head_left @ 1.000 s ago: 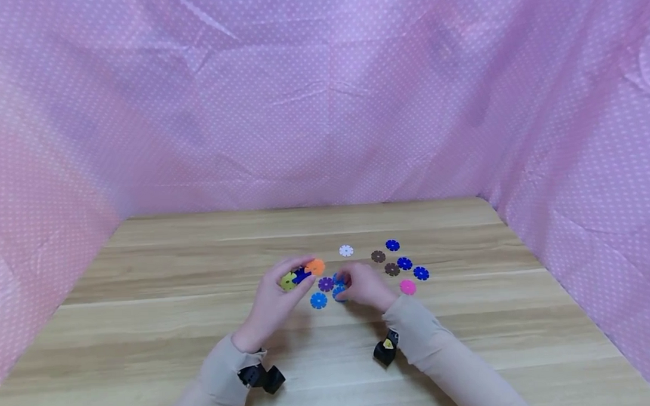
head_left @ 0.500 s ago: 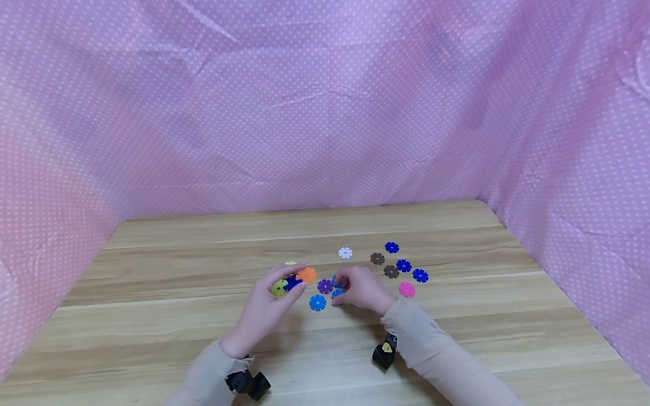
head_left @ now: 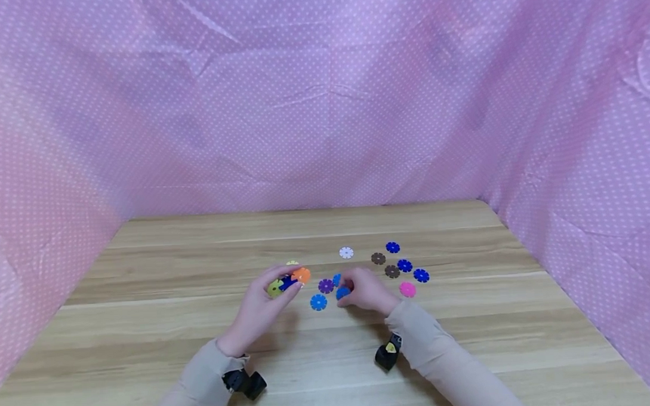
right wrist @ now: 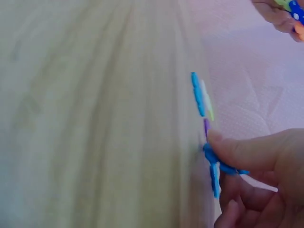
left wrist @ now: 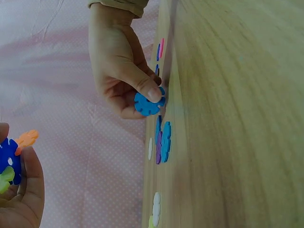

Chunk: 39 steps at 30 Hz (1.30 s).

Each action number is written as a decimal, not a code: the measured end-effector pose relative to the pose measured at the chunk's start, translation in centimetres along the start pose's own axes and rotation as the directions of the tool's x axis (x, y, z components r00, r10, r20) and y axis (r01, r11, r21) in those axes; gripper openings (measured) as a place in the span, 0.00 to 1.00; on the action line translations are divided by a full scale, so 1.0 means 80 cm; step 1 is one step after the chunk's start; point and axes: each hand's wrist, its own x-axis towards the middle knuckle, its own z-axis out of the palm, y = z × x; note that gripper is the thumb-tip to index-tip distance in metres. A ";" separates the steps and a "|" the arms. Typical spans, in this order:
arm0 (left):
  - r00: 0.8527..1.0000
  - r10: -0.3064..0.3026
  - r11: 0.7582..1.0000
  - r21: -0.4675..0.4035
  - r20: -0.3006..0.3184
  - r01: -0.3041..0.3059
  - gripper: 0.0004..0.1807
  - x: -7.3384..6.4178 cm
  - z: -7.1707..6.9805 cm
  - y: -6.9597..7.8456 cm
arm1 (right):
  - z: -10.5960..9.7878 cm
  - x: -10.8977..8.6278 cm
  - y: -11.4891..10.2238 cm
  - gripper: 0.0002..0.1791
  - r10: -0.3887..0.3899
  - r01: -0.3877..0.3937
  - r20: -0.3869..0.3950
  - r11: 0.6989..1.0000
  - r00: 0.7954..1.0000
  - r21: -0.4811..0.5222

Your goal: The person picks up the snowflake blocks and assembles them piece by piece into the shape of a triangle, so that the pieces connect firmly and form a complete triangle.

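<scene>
My left hand (head_left: 257,306) holds a small joined group of notched plastic discs above the table. In it are a yellow-green disc (head_left: 275,288), a dark blue disc (left wrist: 9,159) and an orange disc (head_left: 300,275). Thumb and fingers of my right hand (head_left: 368,290) pinch a light blue disc (left wrist: 148,103), which is tilted and raised off the wood in the left wrist view. Close by lie a purple disc (head_left: 325,286), another light blue disc (head_left: 318,302) and a partly hidden light blue one (head_left: 336,279).
Beyond the hands lies a white disc (head_left: 346,252). To the right are brown discs (head_left: 378,258), several dark blue discs (head_left: 405,265) and a pink disc (head_left: 407,290). A pale yellow disc (head_left: 292,263) shows behind the left fingers. Pink dotted cloth (head_left: 323,137) surrounds the wooden table (head_left: 320,370).
My left hand has shifted left and slightly nearer with its joined discs, uncovering a pale yellow disc. The right hand has tilted and lifted a light blue disc from the table.
</scene>
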 end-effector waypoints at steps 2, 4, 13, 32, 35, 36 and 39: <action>1.000 -0.003 1.000 0.005 -0.001 0.003 0.18 0.001 0.000 0.000 | -0.003 -0.003 0.003 0.07 -0.008 0.007 0.016 0.998 1.000 0.055; 1.000 -0.008 1.000 0.006 -0.002 0.008 0.18 0.002 0.001 0.000 | -0.007 -0.006 0.005 0.05 -0.004 0.001 0.024 0.994 1.000 0.108; 0.999 0.014 0.999 -0.031 0.035 -0.013 0.19 0.006 0.009 0.000 | -0.021 -0.022 -0.012 0.07 0.040 -0.029 -0.020 0.919 0.999 0.394; 0.981 0.162 0.986 -0.042 0.104 -0.158 0.15 0.012 0.030 0.012 | -0.031 -0.047 -0.036 0.19 0.042 -0.016 -0.026 0.773 0.999 0.634; 0.981 0.166 0.986 -0.046 0.103 -0.162 0.15 0.011 0.031 0.013 | -0.030 -0.049 -0.035 0.19 0.039 -0.008 -0.034 0.764 0.999 0.646; 0.980 0.169 0.985 -0.043 0.102 -0.165 0.15 0.011 0.031 0.012 | -0.029 -0.050 -0.035 0.19 0.040 -0.006 -0.038 0.763 0.998 0.647; 0.979 0.180 0.984 -0.035 0.096 -0.177 0.15 0.010 0.033 0.012 | -0.028 -0.050 -0.035 0.19 0.034 -0.002 -0.037 0.760 0.999 0.650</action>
